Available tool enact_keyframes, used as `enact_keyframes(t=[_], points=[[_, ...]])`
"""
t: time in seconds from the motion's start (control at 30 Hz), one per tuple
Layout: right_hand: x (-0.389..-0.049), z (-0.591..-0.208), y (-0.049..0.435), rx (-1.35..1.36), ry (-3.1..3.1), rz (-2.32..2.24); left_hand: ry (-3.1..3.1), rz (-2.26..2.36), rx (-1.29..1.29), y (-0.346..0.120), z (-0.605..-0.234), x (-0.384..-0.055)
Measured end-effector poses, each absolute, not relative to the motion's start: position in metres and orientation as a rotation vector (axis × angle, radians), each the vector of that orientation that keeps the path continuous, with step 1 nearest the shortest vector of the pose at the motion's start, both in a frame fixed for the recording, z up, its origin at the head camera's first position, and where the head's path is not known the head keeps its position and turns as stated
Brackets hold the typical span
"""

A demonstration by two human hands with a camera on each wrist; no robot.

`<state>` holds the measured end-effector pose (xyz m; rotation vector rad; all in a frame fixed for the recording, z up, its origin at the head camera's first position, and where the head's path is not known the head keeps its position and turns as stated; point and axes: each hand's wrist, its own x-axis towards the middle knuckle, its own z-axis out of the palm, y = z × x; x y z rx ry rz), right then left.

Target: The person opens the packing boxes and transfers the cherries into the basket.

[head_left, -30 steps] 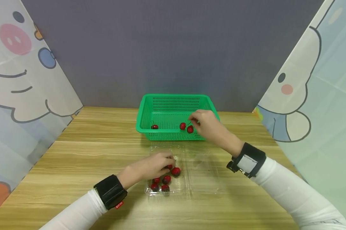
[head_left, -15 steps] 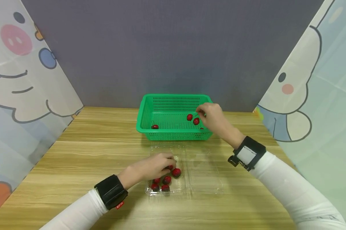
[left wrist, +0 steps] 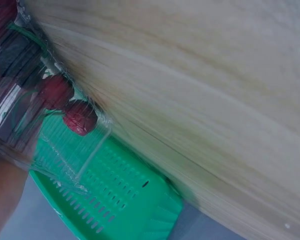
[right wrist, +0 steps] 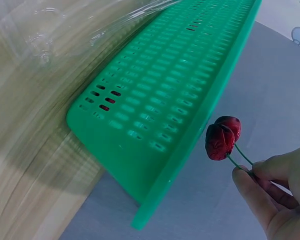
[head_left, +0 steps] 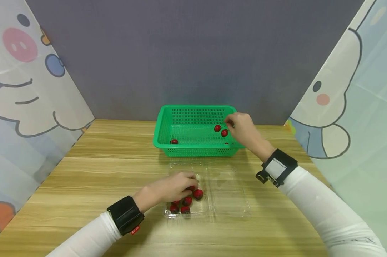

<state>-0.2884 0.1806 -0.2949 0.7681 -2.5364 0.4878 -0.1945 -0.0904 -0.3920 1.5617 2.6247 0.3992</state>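
Note:
Over the right end of a green plastic basket, my right hand pinches the thin green stems of a pair of cherries. In the right wrist view, both red cherries dangle from thumb and fingertip, above the basket's rim. My left hand is down in a clear plastic clamshell box, its bent fingers and thumb around a red cherry; I cannot tell whether they grip it. Several dark red cherries lie beside it, with green stems showing in the left wrist view.
Inside the basket, one cherry lies at the front left and another shows at the front right. The box's transparent lid is folded open to the right on the wooden table. A grey panel stands behind.
My right hand has carried the cherry pair rightward and farther back over the basket. A cherry at the basket's front right has come into sight. My left hand has stayed nearly still.

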Motion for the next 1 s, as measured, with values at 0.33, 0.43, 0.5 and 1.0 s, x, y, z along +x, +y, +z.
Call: enact_keyframes(t=[0.33,0.43,0.5,1.0], points=[[-0.293,-0.299,0.182,0.717,-2.584,0.474,2.627,0.38,1.572,-0.089,-0.393,-0.193],[-0.296,-0.301,0.184,0.705,-2.59,0.464,2.623,0.382,1.559,-0.089,-0.394,-0.193],[-0.297,-0.303,0.185,0.697,-2.597,0.457,2.62,0.385,1.549,-0.089,-0.393,-0.193],[-0.3,-0.31,0.185,0.683,-2.679,0.459,2.624,0.371,1.508,-0.088,-0.391,-0.19]])
